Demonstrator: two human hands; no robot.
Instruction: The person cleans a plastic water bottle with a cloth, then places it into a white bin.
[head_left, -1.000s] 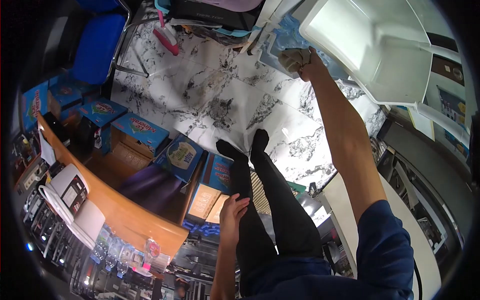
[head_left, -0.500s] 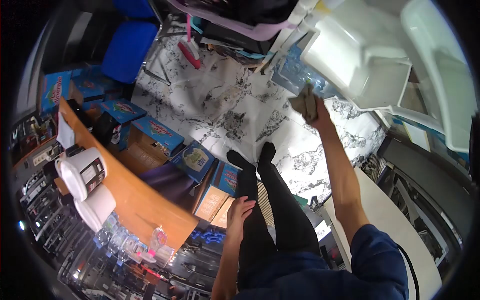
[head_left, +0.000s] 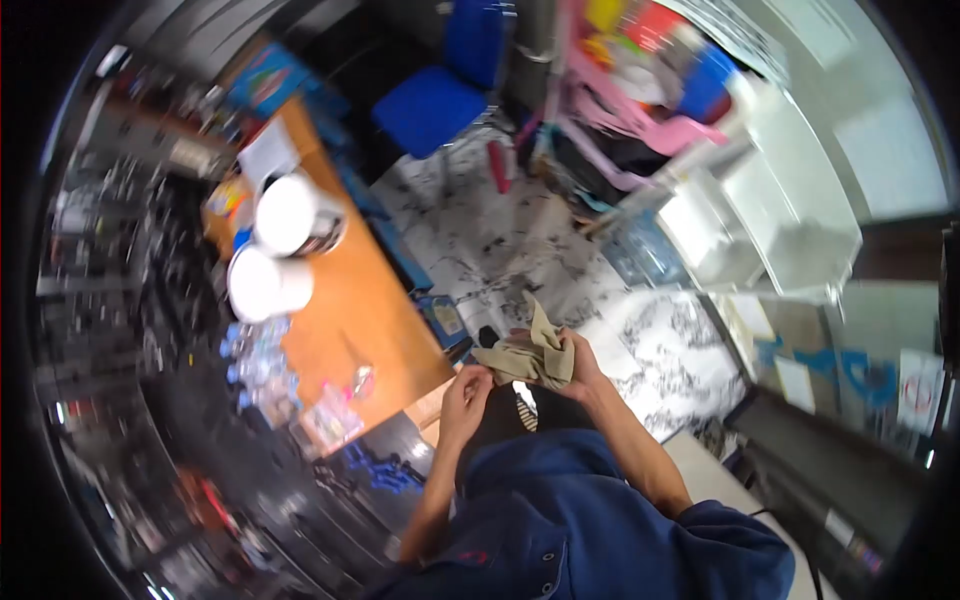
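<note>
A crumpled khaki cloth (head_left: 528, 362) is held in front of my body at waist height, one corner sticking up. My right hand (head_left: 584, 368) is closed around its right side. At the left end of the cloth, my left hand (head_left: 467, 398) pinches its edge with curled fingers. The cloth hides some of the right fingertips. Below the cloth are my dark trouser legs and the marble-patterned floor (head_left: 640, 335).
To the left stands an orange-topped table (head_left: 370, 310) with white tubs (head_left: 285, 215) and several plastic bottles (head_left: 262, 375). A blue chair (head_left: 430, 110) is ahead. White bins (head_left: 745, 215) and a pink basket (head_left: 620, 115) stand at the right front.
My right hand has drawn the cloth from far out over the floor back toward my body. My left hand has risen from beside my leg to the cloth. The view has tilted up.
</note>
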